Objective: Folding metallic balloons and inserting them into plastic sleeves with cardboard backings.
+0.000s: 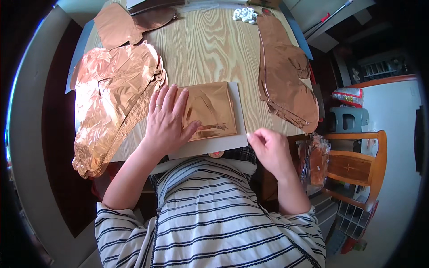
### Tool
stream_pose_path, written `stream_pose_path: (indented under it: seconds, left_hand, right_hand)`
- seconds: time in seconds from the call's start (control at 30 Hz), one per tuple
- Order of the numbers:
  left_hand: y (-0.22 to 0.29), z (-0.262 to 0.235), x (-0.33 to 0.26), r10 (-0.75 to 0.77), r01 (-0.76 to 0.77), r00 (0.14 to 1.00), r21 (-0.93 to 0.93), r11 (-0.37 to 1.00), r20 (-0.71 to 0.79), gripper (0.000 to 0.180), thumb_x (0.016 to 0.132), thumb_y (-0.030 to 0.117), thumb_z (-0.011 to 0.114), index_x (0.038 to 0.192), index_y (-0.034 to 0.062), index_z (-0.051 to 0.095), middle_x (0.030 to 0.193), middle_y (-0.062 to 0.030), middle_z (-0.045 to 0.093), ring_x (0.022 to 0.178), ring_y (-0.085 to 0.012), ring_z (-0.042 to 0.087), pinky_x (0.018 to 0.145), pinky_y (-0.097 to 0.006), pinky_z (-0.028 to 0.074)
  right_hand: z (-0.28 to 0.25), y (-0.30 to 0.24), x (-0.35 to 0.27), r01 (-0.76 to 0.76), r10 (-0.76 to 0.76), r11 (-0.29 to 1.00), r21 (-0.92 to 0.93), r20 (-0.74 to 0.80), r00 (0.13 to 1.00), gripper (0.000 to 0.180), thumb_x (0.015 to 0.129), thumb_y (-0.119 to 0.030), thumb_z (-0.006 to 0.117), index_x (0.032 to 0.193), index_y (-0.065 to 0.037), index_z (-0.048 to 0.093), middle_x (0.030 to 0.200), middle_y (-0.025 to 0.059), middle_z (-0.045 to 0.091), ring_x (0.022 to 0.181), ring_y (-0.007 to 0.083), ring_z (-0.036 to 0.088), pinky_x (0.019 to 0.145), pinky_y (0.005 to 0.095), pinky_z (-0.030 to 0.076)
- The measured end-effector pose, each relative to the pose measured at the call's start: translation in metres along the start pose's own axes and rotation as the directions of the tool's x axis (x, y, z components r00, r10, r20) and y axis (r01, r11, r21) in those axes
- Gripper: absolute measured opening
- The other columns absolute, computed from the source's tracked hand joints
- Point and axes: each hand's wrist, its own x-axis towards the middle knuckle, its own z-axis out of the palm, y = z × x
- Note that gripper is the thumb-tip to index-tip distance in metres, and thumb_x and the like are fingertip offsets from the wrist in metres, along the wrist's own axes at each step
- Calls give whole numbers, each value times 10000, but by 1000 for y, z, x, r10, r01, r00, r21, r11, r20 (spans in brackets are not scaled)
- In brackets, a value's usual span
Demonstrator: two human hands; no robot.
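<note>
My left hand [167, 118] lies flat with fingers stretched out on a folded copper-coloured foil balloon [212, 105]. That folded packet rests on a white card [239, 109] at the table's near edge. The card shows along the packet's right side and below it. At the card's lower right corner is my right hand [271, 149], its fingers curled and its thumb and forefinger pinched on the corner. A large, flat, crinkled foil balloon [114, 89] spreads to the left of my left hand. Another flat copper foil balloon [286, 71] lies on the right side.
More copper foil [117, 26] sits at the far left of the wooden table [205, 44]. A pile of small white pieces [245, 14] is at the back right. Beside the table stands a wooden chair [353, 163] with a clear bag of foil [318, 163], near a grey stool [348, 119].
</note>
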Motion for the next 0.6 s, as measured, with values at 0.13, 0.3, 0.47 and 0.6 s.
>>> stream_pose_path:
  seconds: [0.13,0.3,0.47,0.6]
  left_hand:
    - [13,-5,10,62,-58,996,55,997,-71,798,868,561,621,1428,13,471,1463,-253,424,1398,-444,354,1166,-579,235]
    - [20,10,17,110,-110,994,-6,994,-22,802,875,597,591,1401,0,494,1433,-257,462,1373,-430,392,1148,-567,258]
    - [11,10,25,153,-153,988,-48,987,-20,792,861,600,607,1369,0,511,1365,-239,512,1319,-402,443,1128,-533,283]
    - [12,5,33,141,-142,990,-117,983,-18,759,861,573,621,1351,3,518,1295,-213,544,1266,-375,478,1107,-526,304]
  right_hand:
    - [6,7,-24,-113,113,994,0,67,991,347,924,-317,709,839,19,680,691,187,653,592,253,676,560,344,503]
    - [33,34,-33,-342,259,823,453,235,937,400,991,-369,623,942,23,687,798,117,732,657,158,697,594,285,528]
    - [42,37,-29,-565,282,364,740,490,825,363,1015,-362,582,1041,-7,657,898,141,738,695,154,705,618,242,547]
    - [38,17,-19,-561,236,340,755,509,828,319,1018,-315,580,1059,-4,639,894,144,734,697,147,706,624,244,556]
